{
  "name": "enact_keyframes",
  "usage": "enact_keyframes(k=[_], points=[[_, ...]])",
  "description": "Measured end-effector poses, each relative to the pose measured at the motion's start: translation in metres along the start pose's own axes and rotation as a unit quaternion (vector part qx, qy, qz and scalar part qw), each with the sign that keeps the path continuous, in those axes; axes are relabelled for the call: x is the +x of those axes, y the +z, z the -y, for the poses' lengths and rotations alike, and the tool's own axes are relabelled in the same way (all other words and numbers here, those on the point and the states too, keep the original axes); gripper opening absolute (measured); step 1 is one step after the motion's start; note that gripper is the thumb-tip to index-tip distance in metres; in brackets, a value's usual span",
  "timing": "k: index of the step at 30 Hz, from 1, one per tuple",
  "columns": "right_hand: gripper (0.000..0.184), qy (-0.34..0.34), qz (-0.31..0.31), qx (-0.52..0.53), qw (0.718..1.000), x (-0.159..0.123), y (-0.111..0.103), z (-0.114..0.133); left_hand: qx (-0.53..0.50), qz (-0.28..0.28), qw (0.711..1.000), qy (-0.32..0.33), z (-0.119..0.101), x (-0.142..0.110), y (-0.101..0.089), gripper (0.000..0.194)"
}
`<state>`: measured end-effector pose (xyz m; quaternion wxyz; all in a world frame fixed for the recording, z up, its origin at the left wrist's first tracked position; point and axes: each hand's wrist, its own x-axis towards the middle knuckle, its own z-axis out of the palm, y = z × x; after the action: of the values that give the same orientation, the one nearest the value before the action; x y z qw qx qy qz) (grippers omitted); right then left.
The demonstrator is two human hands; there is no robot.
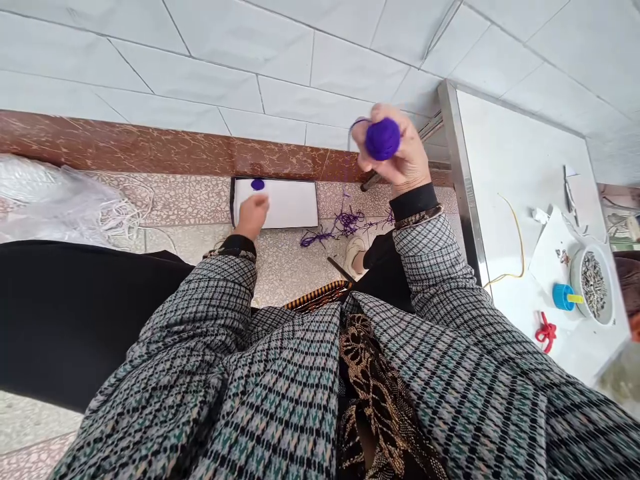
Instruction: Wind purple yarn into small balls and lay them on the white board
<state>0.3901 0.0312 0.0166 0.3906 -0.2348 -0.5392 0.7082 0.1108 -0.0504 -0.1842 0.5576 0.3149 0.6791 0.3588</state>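
My right hand [409, 159] is raised and wrapped round a ball of purple yarn [383, 139]. A loop of its strand sticks out on the left, and a thin strand hangs down toward a tangle of purple yarn [349, 222] on the floor. Over a shallow white-bottomed box [295, 203] I hold my left hand [254, 212] with its fingers curled closed. What is in those fingers, if anything, cannot be made out. Just beyond them, a small round purple piece [257, 184] shows against the box's bottom.
Right of me stands a white table [500, 153] carrying a bowl of small metal pieces [595, 283], a blue cap [563, 297], a red knotted cord [545, 332] and a yellow cord [521, 247]. Plastic bags with white cord [65, 207] lie at left. A tiled wall [200, 73] rises ahead.
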Motion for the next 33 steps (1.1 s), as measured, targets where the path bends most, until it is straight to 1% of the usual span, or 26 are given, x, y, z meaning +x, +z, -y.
enact_keyframes(k=[1,2,3,5,6,7,9,11,12,14,15,16,17,18,19,20,21,22,23,24,25,26,27,29,31,33], points=[[0.061,0.033,0.008,-0.032,0.999,0.003,0.004,-0.005,-0.024,-0.019,0.999,0.042,-0.019,-0.001,0.011,0.027],[0.059,0.062,0.013,-0.060,0.996,0.007,0.008,-0.009,-0.098,-0.007,0.987,0.130,-0.039,-0.005,0.021,0.029],[0.058,0.087,0.017,-0.082,0.993,0.010,0.012,-0.011,-0.155,0.056,0.965,0.206,-0.059,-0.010,0.030,0.032],[0.056,0.111,0.020,-0.097,0.989,0.016,0.018,-0.012,-0.216,0.183,0.911,0.300,-0.098,-0.024,0.042,0.035],[0.054,0.114,0.018,-0.095,0.989,0.019,0.020,-0.011,-0.197,0.214,0.902,0.319,-0.113,-0.031,0.044,0.028],[0.052,0.111,0.009,-0.090,0.990,0.021,0.023,-0.009,-0.164,0.223,0.904,0.327,-0.124,-0.037,0.043,0.022],[0.045,0.090,-0.034,-0.073,0.993,0.027,0.026,-0.005,-0.077,0.191,0.921,0.330,-0.138,-0.045,0.036,0.013],[0.039,0.067,-0.099,-0.059,0.991,0.033,0.030,-0.005,0.016,0.157,0.925,0.346,-0.142,-0.050,0.026,0.017],[0.037,0.057,-0.136,-0.066,0.987,0.037,0.032,-0.007,0.064,0.164,0.917,0.358,-0.142,-0.052,0.021,0.018],[0.033,0.052,-0.195,-0.128,0.971,0.045,0.034,-0.012,0.157,0.228,0.884,0.377,-0.144,-0.057,0.012,0.018],[0.031,0.053,-0.210,-0.182,0.959,0.047,0.035,-0.014,0.192,0.266,0.866,0.378,-0.145,-0.059,0.008,0.018],[0.030,0.068,-0.197,-0.246,0.947,0.048,0.035,-0.016,0.215,0.293,0.853,0.375,-0.147,-0.061,0.004,0.017],[0.030,0.093,-0.159,-0.305,0.934,0.048,0.034,-0.018,0.221,0.305,0.849,0.371,-0.149,-0.062,0.000,0.017],[0.031,0.129,-0.100,-0.353,0.921,0.047,0.032,-0.018,0.211,0.305,0.855,0.363,-0.151,-0.061,-0.004,0.016],[0.034,0.170,-0.028,-0.379,0.909,0.044,0.030,-0.017,0.185,0.296,0.869,0.350,-0.152,-0.058,-0.009,0.016],[0.035,0.207,0.046,-0.378,0.901,0.040,0.027,-0.016,0.148,0.285,0.886,0.333,-0.153,-0.054,-0.014,0.017],[0.037,0.232,0.113,-0.347,0.902,0.036,0.024,-0.014,0.105,0.273,0.903,0.315,-0.152,-0.049,-0.019,0.018],[0.039,0.238,0.161,-0.294,0.912,0.032,0.021,-0.013,0.061,0.263,0.917,0.295,-0.151,-0.043,-0.023,0.020],[0.041,0.220,0.181,-0.230,0.931,0.029,0.019,-0.012,0.020,0.254,0.927,0.276,-0.148,-0.037,-0.027,0.023],[0.044,0.190,0.182,-0.165,0.950,0.027,0.018,-0.012,-0.010,0.248,0.933,0.260,-0.145,-0.033,-0.029,0.025],[0.047,0.153,0.158,-0.111,0.969,0.026,0.017,-0.013,-0.027,0.245,0.937,0.247,-0.142,-0.029,-0.029,0.027],[0.049,0.116,0.115,-0.078,0.984,0.026,0.017,-0.014,-0.030,0.250,0.939,0.236,-0.139,-0.027,-0.029,0.029],[0.050,0.086,0.061,-0.064,0.992,0.027,0.018,-0.017,-0.021,0.263,0.937,0.230,-0.136,-0.026,-0.028,0.029],[0.050,0.052,-0.033,-0.069,0.996,0.034,0.020,-0.022,0.011,0.297,0.926,0.233,-0.130,-0.027,-0.023,0.028],[0.052,0.036,-0.080,-0.081,0.993,0.042,0.020,-0.028,0.028,0.316,0.916,0.245,-0.126,-0.029,-0.020,0.023],[0.059,0.030,-0.087,-0.084,0.992,0.048,0.018,-0.033,0.017,0.305,0.920,0.245,-0.123,-0.031,-0.017,0.018]])
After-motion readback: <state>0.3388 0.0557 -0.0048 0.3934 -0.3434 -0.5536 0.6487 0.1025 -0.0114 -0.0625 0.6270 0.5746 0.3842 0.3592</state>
